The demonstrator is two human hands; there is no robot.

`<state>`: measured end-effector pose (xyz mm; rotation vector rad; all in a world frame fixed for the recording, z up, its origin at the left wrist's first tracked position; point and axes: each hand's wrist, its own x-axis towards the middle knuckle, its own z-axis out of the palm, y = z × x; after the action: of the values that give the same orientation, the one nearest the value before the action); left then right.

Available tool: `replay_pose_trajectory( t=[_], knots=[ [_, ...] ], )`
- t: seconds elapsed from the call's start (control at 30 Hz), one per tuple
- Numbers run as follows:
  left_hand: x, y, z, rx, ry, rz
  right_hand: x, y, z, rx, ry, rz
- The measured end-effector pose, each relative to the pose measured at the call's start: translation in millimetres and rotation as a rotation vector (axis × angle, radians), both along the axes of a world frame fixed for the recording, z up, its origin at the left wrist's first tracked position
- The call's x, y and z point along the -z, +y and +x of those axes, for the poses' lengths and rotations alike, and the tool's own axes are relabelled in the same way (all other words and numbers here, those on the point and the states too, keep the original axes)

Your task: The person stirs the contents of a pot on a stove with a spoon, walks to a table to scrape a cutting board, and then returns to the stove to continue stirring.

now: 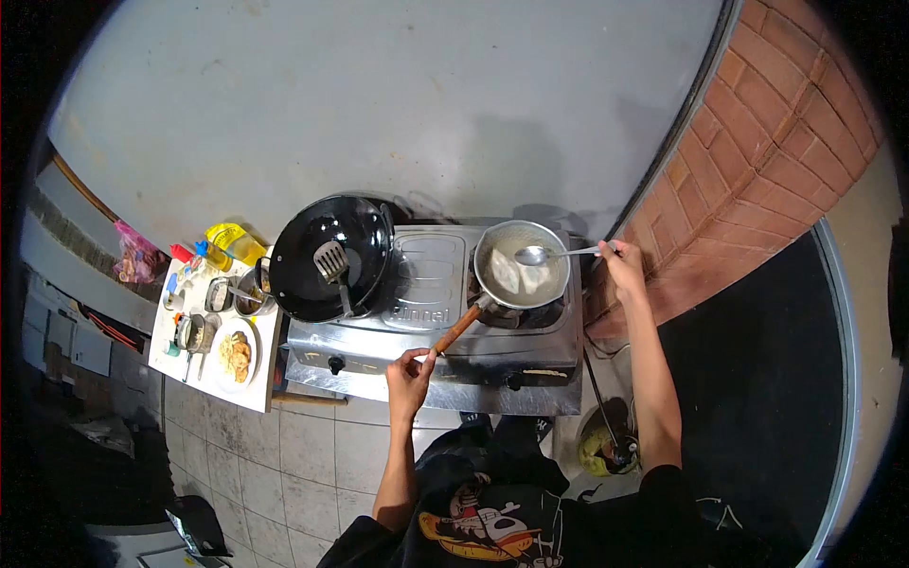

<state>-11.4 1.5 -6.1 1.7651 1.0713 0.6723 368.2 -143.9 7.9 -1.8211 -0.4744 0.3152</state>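
Note:
My left hand (411, 375) is closed round the end of the wooden handle (458, 329) of a metal saucepan (564, 284). The pan rests over the right burner of a steel gas stove (426, 270). Pale dumplings (505, 273) lie in liquid inside it. My right hand (622, 266) grips the end of a metal spoon (532, 256), whose bowl is over the dumplings. Left of the pan, a black wok (303, 256) sits over the other burner with a slotted spatula (332, 265) leaning in it.
At the left stands a white table (256, 393) with a plate of food (235, 354), small containers and a yellow pouch (235, 242). A gas cylinder (606, 452) is on the floor to the right. A brick wall (739, 161) rises beside the stove.

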Motion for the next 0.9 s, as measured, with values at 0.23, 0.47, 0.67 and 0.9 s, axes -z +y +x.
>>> replay_pose_trajectory(
  t=[0.23,0.47,0.67,0.9],
  knots=[
    [1,1,0,0.001,0.013,0.0,22,29,10,0.07,-0.128,-0.02],
    [0,1,0,0.011,0.017,0.04,-23,48,-17,0.025,-0.497,-0.111],
    [-2,0,1,0.001,0.02,0.014,-27,64,-19,-0.028,-0.546,-0.163],
    [6,2,0,0.003,-0.025,0.047,-11,73,-7,-0.012,-0.43,-0.242]
  ],
)
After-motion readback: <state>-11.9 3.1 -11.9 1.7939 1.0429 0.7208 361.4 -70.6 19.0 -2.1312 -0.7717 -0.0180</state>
